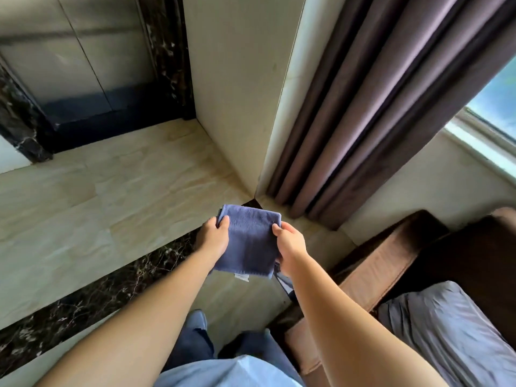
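Observation:
A folded blue-purple cloth point(250, 241) hangs in the air in front of me, above a beige tiled floor. My left hand point(213, 237) grips its left edge, thumb on top. My right hand point(290, 245) pinches its right edge with thumb over the fabric. A small white label shows at the cloth's lower edge. Both forearms stretch out from the bottom of the view.
A cream wall corner point(240, 107) stands straight ahead, with brown curtains point(377, 113) to its right and a window point(497, 107) beyond. A brown sofa point(377, 263) with a grey cushion point(446, 331) fills the lower right. Dark marble trim point(83, 303) crosses the floor.

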